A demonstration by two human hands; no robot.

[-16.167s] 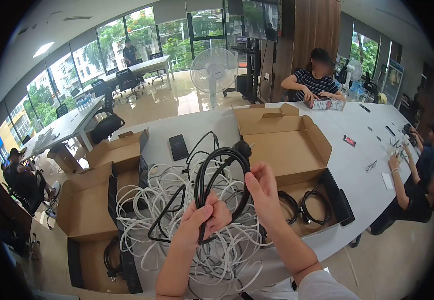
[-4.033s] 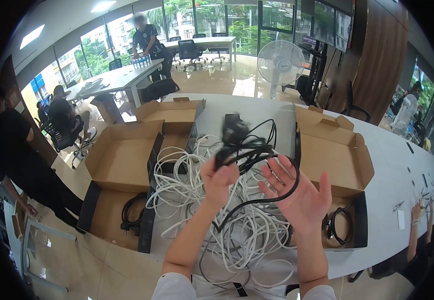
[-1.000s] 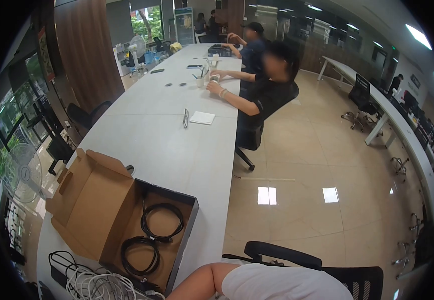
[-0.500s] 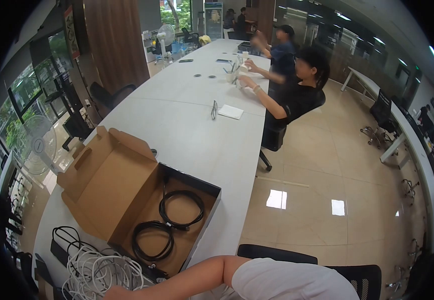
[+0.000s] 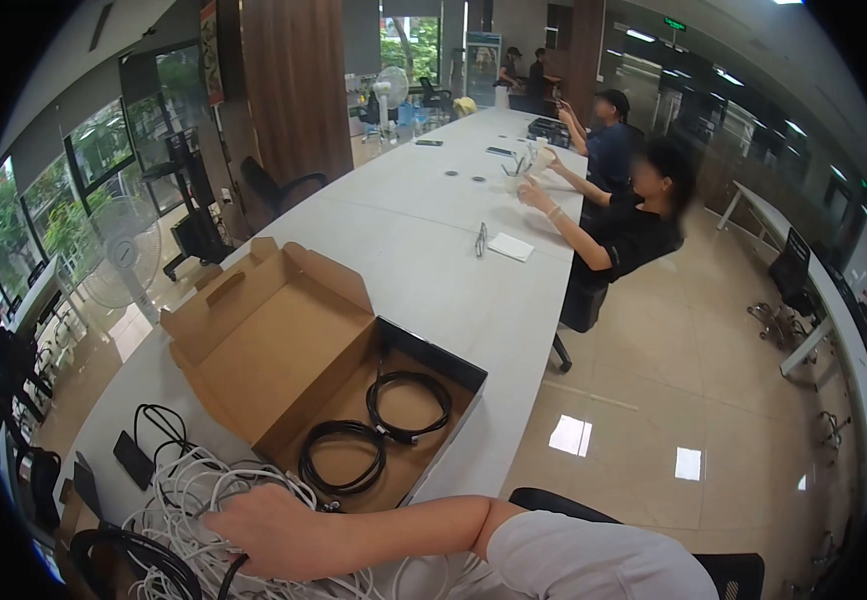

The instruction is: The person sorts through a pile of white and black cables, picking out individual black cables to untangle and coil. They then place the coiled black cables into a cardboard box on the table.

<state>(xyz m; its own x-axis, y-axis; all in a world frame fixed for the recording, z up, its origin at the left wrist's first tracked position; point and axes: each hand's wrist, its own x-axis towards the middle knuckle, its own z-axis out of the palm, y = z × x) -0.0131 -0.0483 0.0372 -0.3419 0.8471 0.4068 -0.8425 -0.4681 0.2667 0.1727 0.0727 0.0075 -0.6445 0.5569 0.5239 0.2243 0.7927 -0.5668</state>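
Observation:
My right hand point(image 5: 272, 530) is over the tangled white cables point(image 5: 189, 490) at the lower left, its fingers curled; what they hold is hidden. A black cable end shows just below the fingers. At the bottom left edge lies a thick coil of black cable point(image 5: 139, 560). My left hand is out of view. Beside the pile stands an open cardboard box point(image 5: 284, 350) with its lid folded back. Two coiled black cables point(image 5: 409, 402) point(image 5: 344, 457) lie inside it. A black adapter point(image 5: 134, 460) with a thin cord rests behind the white cables.
Two people sit along the right side of the long white table point(image 5: 404, 240). Glasses point(image 5: 481, 240), a white paper pad point(image 5: 511, 247), phones and cups lie farther along it. A chair point(image 5: 739, 575) is at the lower right; a fan point(image 5: 124, 250) stands at the left.
The view has shifted, so the box and table appear farther right. More of my right hand now shows over the white cables, and the thick black coil has come into view.

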